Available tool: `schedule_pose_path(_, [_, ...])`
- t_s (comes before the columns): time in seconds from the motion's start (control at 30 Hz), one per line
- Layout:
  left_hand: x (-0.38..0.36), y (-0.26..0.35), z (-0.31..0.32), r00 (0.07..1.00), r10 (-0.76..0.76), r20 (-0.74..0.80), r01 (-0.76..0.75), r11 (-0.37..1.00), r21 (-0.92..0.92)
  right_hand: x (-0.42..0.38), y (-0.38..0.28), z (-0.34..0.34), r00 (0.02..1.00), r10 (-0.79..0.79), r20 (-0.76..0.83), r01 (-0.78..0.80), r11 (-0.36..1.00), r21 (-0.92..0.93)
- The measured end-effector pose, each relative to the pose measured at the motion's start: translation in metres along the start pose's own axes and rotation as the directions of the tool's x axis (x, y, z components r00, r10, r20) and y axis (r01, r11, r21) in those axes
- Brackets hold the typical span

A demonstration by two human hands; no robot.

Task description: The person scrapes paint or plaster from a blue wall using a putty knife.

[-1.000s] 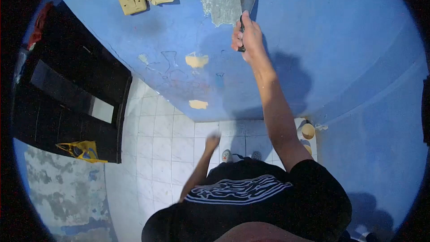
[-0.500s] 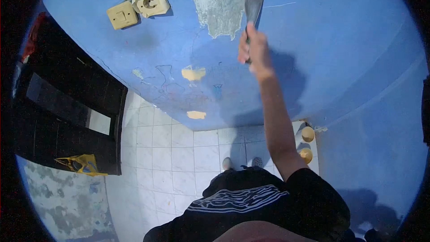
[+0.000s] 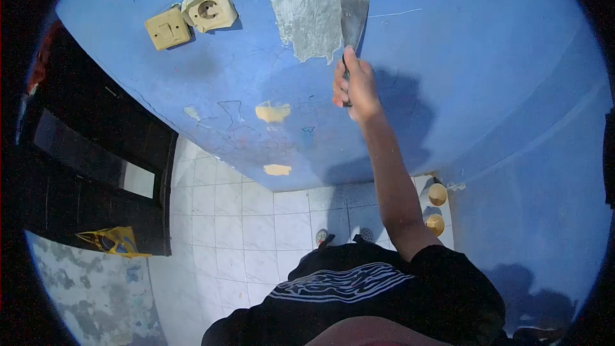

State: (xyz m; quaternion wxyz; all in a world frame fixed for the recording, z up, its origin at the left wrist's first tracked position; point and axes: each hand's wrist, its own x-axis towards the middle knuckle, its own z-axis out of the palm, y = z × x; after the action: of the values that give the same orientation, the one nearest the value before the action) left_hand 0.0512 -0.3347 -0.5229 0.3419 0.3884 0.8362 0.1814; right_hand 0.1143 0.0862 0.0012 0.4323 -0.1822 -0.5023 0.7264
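Observation:
My right hand [image 3: 356, 84] is closed round the dark handle of a putty knife [image 3: 353, 20], whose wide metal blade points up the wall. The blade lies against the right edge of a grey plaster patch [image 3: 307, 9] with a ragged outline. Blue paint surrounds the patch on the wall [image 3: 461, 45], and a thin scratch runs off to the right of the blade. Below the hand, two small cream patches show on the same wall. My left hand is out of view.
A light switch [image 3: 168, 28] and a wall socket [image 3: 209, 9] sit left of the patch. Dark furniture [image 3: 96, 128] stands at the left, with a yellow bag [image 3: 115, 241] by its lower edge. Two yellowish round objects [image 3: 436, 194] are on the tiled floor [image 3: 256, 230] at the right corner.
The view has tilted up slightly, so the wall sits a little lower. The putty knife stays at the patch's right edge, with a grey smear now showing above its blade.

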Motion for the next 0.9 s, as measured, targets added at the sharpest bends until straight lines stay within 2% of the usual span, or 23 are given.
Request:
schedule_pose_path(0.1, [-0.007,-0.006,0.003,1.000,-0.012,0.001,0.012,1.000,0.005,-0.008,0.006,-0.004,0.996,0.092,-0.018,-0.092,0.996,0.000])
schedule_pose_path(0.2, [-0.037,-0.016,0.014,0.999,-0.038,0.033,0.038,0.999,0.016,0.005,-0.005,-0.003,0.999,0.033,0.031,-0.032,0.999,-0.038])
schedule_pose_path(0.27, [-0.044,-0.017,0.019,0.998,-0.045,0.036,0.044,0.999,0.017,0.009,-0.005,0.006,0.999,0.000,-0.051,-0.003,0.998,-0.059])
schedule_pose_path(0.4, [-0.044,-0.018,0.018,0.999,-0.047,0.022,0.047,0.999,0.024,-0.001,0.002,-0.003,0.999,0.041,-0.010,-0.041,0.999,-0.001])
schedule_pose_path(0.5, [-0.076,-0.012,0.019,0.996,-0.065,0.055,0.063,0.997,0.037,0.011,-0.012,-0.004,0.999,0.034,-0.034,-0.037,0.994,-0.103])
schedule_pose_path(0.57, [-0.085,-0.015,0.020,0.996,-0.070,0.059,0.067,0.997,0.044,0.025,-0.053,0.009,0.982,-0.165,0.093,0.166,0.986,-0.006])
schedule_pose_path(0.6, [-0.082,-0.015,0.024,0.997,-0.066,0.051,0.064,0.997,0.041,0.026,-0.057,0.011,0.980,-0.170,0.104,0.172,0.985,-0.008])
schedule_pose_path(0.7, [-0.084,-0.017,0.027,0.997,-0.064,0.044,0.062,0.997,0.042,0.010,-0.049,0.007,0.985,-0.144,0.100,0.141,0.989,0.034])
schedule_pose_path(0.77, [-0.081,-0.018,0.022,0.998,-0.056,0.040,0.054,0.997,0.052,-0.011,-0.013,-0.006,0.997,0.037,0.069,-0.037,0.999,0.003])
schedule_pose_path(0.8, [-0.079,-0.019,0.023,0.998,-0.052,0.041,0.050,0.997,0.056,-0.014,-0.011,-0.005,0.997,0.033,0.069,-0.033,0.999,0.000])
schedule_pose_path(0.87, [-0.090,-0.018,0.025,0.997,-0.055,0.058,0.052,0.997,0.064,-0.024,-0.005,0.000,0.987,0.155,0.032,-0.157,0.986,0.061])
schedule_pose_path(0.9, [-0.099,-0.024,0.027,0.996,-0.061,0.071,0.056,0.996,0.072,-0.024,-0.013,0.005,0.986,0.163,0.024,-0.165,0.984,0.065])
